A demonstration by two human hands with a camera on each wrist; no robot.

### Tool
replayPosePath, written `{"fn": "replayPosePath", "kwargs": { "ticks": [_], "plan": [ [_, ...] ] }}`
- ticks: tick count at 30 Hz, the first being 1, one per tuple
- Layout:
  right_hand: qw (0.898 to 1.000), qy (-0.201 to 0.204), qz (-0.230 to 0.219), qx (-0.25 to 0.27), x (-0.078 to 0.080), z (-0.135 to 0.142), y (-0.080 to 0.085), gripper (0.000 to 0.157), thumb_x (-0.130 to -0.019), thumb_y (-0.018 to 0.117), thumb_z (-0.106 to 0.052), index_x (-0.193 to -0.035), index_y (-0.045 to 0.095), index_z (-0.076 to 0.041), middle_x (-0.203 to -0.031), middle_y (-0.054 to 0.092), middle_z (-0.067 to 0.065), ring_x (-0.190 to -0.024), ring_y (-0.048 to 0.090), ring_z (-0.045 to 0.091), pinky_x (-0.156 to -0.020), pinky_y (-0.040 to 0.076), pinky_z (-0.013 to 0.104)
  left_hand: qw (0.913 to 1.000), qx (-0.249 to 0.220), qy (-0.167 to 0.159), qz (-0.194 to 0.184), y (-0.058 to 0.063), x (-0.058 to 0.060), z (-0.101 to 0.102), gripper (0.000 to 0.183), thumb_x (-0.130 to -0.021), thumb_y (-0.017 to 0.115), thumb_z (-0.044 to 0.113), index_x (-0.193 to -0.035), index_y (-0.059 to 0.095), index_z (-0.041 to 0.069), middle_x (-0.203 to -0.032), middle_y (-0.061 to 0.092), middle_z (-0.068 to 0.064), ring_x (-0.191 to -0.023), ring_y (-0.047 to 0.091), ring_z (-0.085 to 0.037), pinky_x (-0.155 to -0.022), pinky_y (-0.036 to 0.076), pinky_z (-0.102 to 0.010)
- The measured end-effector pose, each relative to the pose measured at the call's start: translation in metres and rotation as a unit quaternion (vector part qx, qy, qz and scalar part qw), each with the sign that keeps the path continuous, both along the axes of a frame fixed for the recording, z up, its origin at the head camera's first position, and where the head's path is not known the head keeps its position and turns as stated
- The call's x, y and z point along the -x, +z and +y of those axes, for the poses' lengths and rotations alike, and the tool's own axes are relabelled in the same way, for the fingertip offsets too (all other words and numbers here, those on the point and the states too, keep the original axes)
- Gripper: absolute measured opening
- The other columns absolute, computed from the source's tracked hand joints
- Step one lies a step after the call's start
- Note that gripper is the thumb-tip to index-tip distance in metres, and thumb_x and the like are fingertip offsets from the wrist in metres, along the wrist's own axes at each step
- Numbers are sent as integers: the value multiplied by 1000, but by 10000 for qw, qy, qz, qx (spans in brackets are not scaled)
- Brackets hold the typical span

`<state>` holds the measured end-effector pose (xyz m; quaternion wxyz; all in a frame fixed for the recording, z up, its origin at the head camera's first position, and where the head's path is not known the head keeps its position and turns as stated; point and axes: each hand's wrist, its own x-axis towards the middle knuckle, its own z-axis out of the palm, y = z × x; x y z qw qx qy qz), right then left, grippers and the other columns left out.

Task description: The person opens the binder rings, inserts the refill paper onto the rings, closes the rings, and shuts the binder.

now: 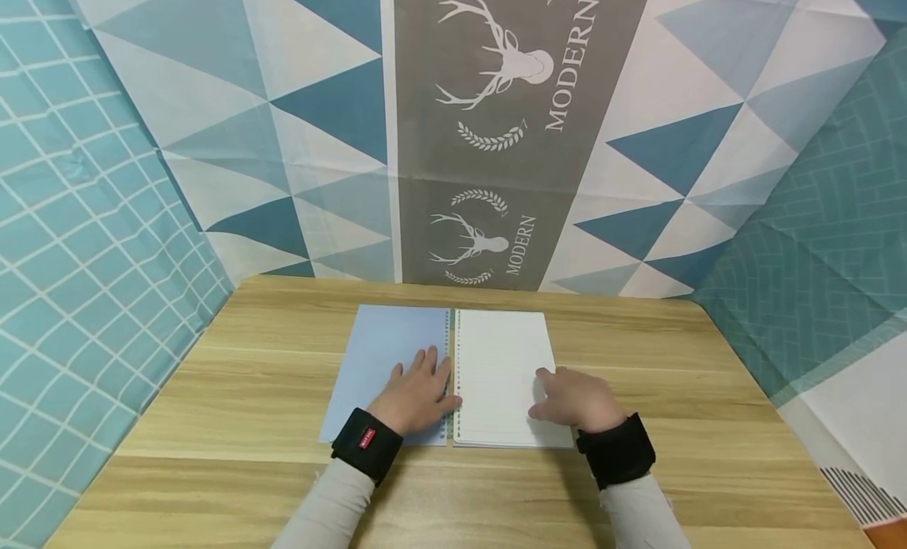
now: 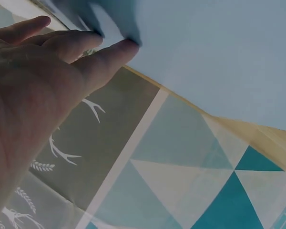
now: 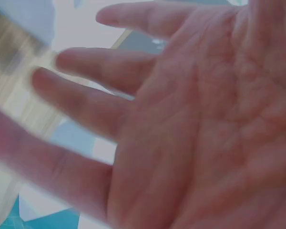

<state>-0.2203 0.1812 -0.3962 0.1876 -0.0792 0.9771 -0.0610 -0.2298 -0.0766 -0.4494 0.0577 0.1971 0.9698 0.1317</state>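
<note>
A spiral-bound notebook lies spread on the table, its pale blue cover (image 1: 386,336) on the left and a white lined page (image 1: 499,360) on the right. My left hand (image 1: 414,395) rests on the cover, fingers spread, with the thumb reaching across the binding to the page's edge. In the left wrist view, fingertips (image 2: 128,47) touch the blue sheet. Over the right edge of the page is my right hand (image 1: 577,399). The right wrist view shows its palm (image 3: 195,124) with fingers apart and nothing held; whether it touches the page I cannot tell.
The wooden table (image 1: 248,376) extends on both sides of the notebook. A patterned cloth (image 1: 489,163) with deer heads and triangles stands behind it. A teal checked cloth (image 1: 85,202) borders the left side and a green one (image 1: 822,242) the right.
</note>
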Motion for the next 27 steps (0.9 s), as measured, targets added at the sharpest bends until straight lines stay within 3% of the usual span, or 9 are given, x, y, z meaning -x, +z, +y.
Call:
{"fn": "replayPosePath", "kwargs": {
  "ticks": [4,8,12,18,23,27],
  "plan": [
    [9986,297,25,443,2,-7,-7,76,-87,77,-33,-150,48,-3,-159,39,25,-147,38,43,-114,39,61,9999,23,-47,157,-4,-2,0,71,-99,59,49,-151,45,3,-159,36,-29,-149,36,-46,-112,33,-71],
    [9948,590,-70,825,2,-19,-16,79,-87,79,-34,-151,46,-2,-164,33,22,-153,31,38,-120,34,55,9995,74,-51,287,-6,-2,0,69,-99,60,49,-149,47,3,-158,38,-29,-148,38,-46,-111,35,-71],
    [9903,1062,285,854,1,-33,-26,74,-88,78,-35,-148,50,-1,-161,38,23,-151,36,37,-118,38,52,9991,213,-71,368,-5,-4,0,68,-100,58,50,-150,46,4,-158,39,-28,-148,38,-44,-111,36,-69],
    [9689,2000,909,1137,-2,-56,-35,59,-90,77,-35,-138,59,-7,-149,53,19,-137,52,35,-102,52,51,9981,271,-136,527,-3,-5,-1,67,-101,57,50,-149,47,5,-158,40,-27,-147,40,-43,-109,39,-68],
    [9638,2222,1096,980,-5,-64,-38,55,-87,79,-37,-131,64,-8,-144,57,15,-131,57,33,-96,54,49,9993,154,-166,286,-2,-5,-4,65,-102,55,48,-150,46,5,-160,37,-26,-149,37,-43,-111,36,-69],
    [9607,2357,1230,799,-5,-63,-40,64,-84,81,-41,-134,62,-5,-148,54,17,-134,54,34,-100,53,49,9999,64,-87,89,-2,-5,-9,67,-102,55,48,-152,44,5,-162,34,-25,-151,33,-43,-113,33,-70]
  ]
}}
